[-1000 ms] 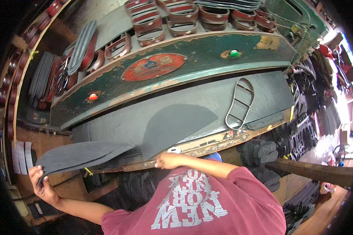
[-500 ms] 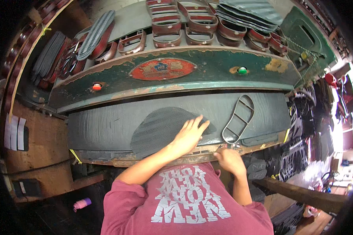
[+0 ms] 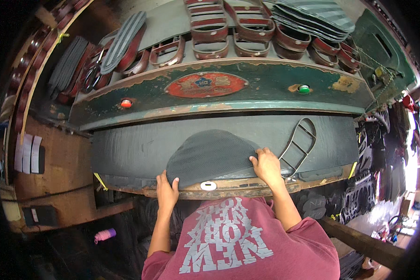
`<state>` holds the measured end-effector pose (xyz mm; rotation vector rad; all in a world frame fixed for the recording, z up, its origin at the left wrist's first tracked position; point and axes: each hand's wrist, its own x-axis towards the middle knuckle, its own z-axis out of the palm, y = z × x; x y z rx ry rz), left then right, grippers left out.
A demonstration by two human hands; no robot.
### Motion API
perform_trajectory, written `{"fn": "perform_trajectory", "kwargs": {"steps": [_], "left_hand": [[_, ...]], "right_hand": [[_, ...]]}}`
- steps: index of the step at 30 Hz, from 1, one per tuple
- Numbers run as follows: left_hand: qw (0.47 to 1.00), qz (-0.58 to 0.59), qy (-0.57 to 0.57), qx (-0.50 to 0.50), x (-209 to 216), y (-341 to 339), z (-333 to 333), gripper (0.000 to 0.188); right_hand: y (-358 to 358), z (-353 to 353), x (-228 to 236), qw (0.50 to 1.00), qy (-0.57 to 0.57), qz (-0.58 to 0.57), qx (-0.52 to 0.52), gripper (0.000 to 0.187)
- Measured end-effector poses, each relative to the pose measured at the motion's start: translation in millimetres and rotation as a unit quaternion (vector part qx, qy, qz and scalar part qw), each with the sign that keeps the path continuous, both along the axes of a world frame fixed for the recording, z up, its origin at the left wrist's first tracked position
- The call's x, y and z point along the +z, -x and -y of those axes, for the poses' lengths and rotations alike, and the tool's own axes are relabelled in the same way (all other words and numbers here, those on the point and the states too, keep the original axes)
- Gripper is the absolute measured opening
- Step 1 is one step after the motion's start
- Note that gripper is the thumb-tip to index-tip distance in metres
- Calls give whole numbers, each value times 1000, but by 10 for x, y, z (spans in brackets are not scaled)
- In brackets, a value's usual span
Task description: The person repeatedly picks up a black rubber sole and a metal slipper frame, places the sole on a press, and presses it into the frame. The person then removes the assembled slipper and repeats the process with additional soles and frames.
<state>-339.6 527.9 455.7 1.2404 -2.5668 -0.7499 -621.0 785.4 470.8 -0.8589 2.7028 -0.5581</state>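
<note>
A dark, finely ribbed rubber sheet (image 3: 212, 151) with a curved far edge lies on the grey work board (image 3: 126, 149). My left hand (image 3: 167, 191) grips its near left corner, thumb and fingertips at the edge. At the sheet's right corner, my right hand (image 3: 267, 168) pinches the edge between thumb and fingers. A thin metal sole-shaped cutting die (image 3: 300, 148) with crossbars stands on the board just right of my right hand. Between my hands, a small white oval piece (image 3: 208, 185) sits at the board's near wooden edge.
Behind the board runs a green machine beam (image 3: 261, 86) with a red button (image 3: 126, 103) and a green button (image 3: 304, 89). Red sole-shaped dies (image 3: 210, 32) and stacked striped sheets (image 3: 317, 21) rest above it. A wooden bar (image 3: 359, 240) juts out at the lower right.
My left hand has gone from the sheet's right part to its near left corner. My right hand has left the die's near end for the sheet's right corner. The view has shifted slightly.
</note>
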Motion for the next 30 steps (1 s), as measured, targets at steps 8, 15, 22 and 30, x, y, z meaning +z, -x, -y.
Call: {"fn": "perform_trajectory", "kwargs": {"steps": [8,15,22,30], "left_hand": [[996,-43,-25,78,-42,88,42,62],[995,-44,-43,84,-3,23,69,40],[992,-63,-83,71,-164,-153,-123,39],[975,-81,-167,125,-277,-162,-29,55]], "right_hand": [[194,54,-142,999,-41,-15,-7,55],[262,94,-276,998,-14,18,-52,57],[251,123,-130,999,-34,2,-36,55],[280,159,262,963,98,248,-49,51]]}}
